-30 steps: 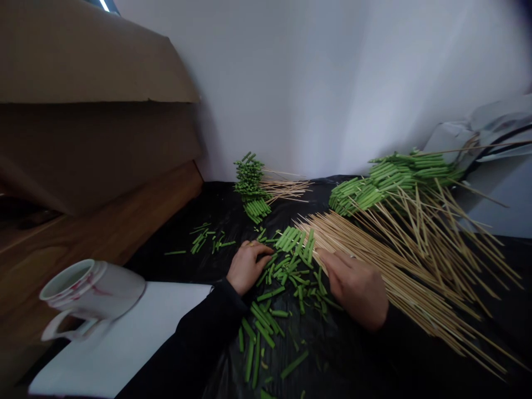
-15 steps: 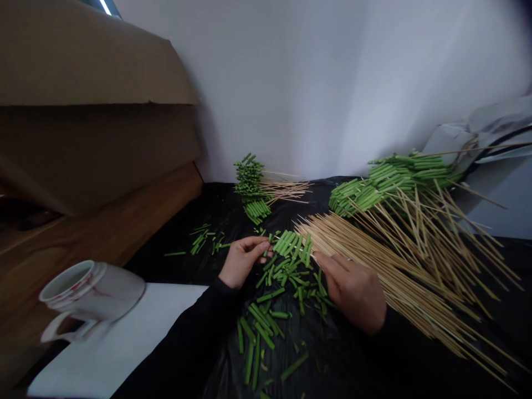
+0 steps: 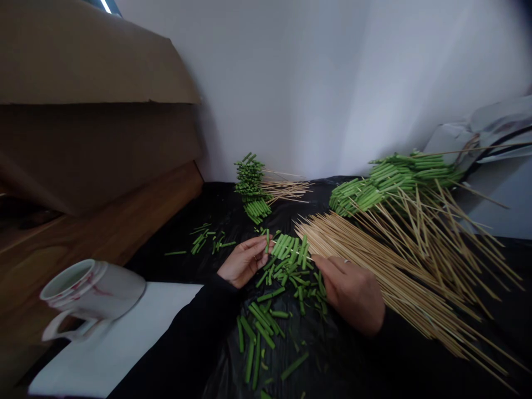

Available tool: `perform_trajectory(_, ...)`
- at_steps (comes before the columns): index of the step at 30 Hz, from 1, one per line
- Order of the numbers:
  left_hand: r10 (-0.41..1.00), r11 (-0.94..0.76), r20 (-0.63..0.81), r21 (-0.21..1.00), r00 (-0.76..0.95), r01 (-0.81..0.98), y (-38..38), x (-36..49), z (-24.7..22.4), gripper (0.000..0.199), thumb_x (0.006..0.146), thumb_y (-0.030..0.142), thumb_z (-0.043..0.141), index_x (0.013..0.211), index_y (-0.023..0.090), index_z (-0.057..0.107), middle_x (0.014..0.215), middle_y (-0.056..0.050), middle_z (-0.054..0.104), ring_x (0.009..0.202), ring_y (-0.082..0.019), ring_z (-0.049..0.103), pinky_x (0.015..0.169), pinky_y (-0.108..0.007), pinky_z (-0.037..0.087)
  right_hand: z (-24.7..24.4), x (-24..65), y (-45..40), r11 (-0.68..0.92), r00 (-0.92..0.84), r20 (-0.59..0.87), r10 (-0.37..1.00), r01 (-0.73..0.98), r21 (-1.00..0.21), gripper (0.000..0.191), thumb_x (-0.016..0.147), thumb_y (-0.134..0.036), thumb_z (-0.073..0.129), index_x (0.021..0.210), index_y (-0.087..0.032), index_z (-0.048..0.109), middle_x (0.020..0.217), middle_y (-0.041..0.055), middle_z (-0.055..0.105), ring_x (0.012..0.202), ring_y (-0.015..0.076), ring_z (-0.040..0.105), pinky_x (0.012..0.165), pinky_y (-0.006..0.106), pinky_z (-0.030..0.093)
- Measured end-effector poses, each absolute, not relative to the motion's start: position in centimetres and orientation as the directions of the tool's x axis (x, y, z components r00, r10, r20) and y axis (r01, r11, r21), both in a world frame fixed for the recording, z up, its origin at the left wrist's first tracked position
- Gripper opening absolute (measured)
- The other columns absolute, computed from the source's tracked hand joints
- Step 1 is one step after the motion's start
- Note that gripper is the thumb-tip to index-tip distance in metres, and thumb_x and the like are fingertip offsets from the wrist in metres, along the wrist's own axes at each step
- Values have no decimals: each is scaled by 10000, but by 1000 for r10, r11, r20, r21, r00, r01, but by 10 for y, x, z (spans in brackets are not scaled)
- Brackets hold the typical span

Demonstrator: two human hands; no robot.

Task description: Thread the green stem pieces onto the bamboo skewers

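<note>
My right hand [image 3: 353, 291] is closed on a thin wooden skewer [image 3: 310, 258] that points left. Several short green stem pieces [image 3: 291, 249] sit side by side along it, pierced crosswise. Thumb and fingers of my left hand [image 3: 245, 260] pinch one more green stem piece [image 3: 267, 241], held upright at the skewer's tip. Whether the tip has gone into that piece is too small to tell. Loose cut green stems [image 3: 261, 321] lie on the black plastic sheet [image 3: 320, 354] beneath and in front of both hands.
Bare skewers [image 3: 386, 266] are heaped right of my right hand. Filled skewers lie in a small stack [image 3: 251, 188] and a larger one [image 3: 390, 180] by the wall. A mug [image 3: 100, 291] rests on white paper [image 3: 137, 332] at left, near a cardboard box [image 3: 95, 138].
Both hands have shifted very slightly, and the row of stems on the skewer has moved a little left and down. The piece in my left hand now stands more upright and shows more clearly.
</note>
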State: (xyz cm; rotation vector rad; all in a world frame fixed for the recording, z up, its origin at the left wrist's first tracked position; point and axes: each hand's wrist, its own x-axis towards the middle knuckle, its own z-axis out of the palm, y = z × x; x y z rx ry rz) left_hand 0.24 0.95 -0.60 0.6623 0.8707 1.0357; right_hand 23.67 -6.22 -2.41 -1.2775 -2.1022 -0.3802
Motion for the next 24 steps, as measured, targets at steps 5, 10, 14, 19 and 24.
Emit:
perform_trajectory(5,924,378,-303,821,235,-427,9,4,-6,198,719,84,749,916,96,737,795,-58,712,668,-84,641,585,-140,527,-24,237,-62,478,-334,650,683,877,-51,309,898,-139,428,1126,-173,634,706,6,581,611,131,497,590,294,290)
perform_trajectory(10,930,359,-285,837,230,-413,8,4,-7,240,664,110,798,897,90,741,790,-59,716,668,-87,638,587,-144,521,-25,237,-62,468,-333,645,688,883,-43,310,887,-134,446,1129,-182,634,703,0,572,604,127,491,585,299,279)
perform_trajectory(14,934,346,-273,849,229,-399,8,4,-7,260,652,133,811,899,91,742,786,-59,717,670,-85,633,581,-140,507,-24,237,-63,468,-334,643,689,883,-43,308,889,-135,438,1122,-176,635,699,1,568,605,127,488,586,300,281)
perform_trajectory(19,937,336,-262,855,230,-395,8,5,-5,283,631,156,826,894,91,743,780,-53,712,656,-78,620,575,-141,490,-24,237,-63,469,-338,642,688,882,-38,310,889,-138,432,1124,-175,631,700,3,575,601,118,479,581,291,283)
perform_trajectory(24,941,323,-248,862,231,-390,7,6,-4,272,637,163,823,891,105,746,785,-55,712,667,-81,618,585,-151,478,-23,237,-63,467,-344,640,687,884,-26,317,872,-123,443,1120,-169,635,701,3,577,605,116,483,572,293,286)
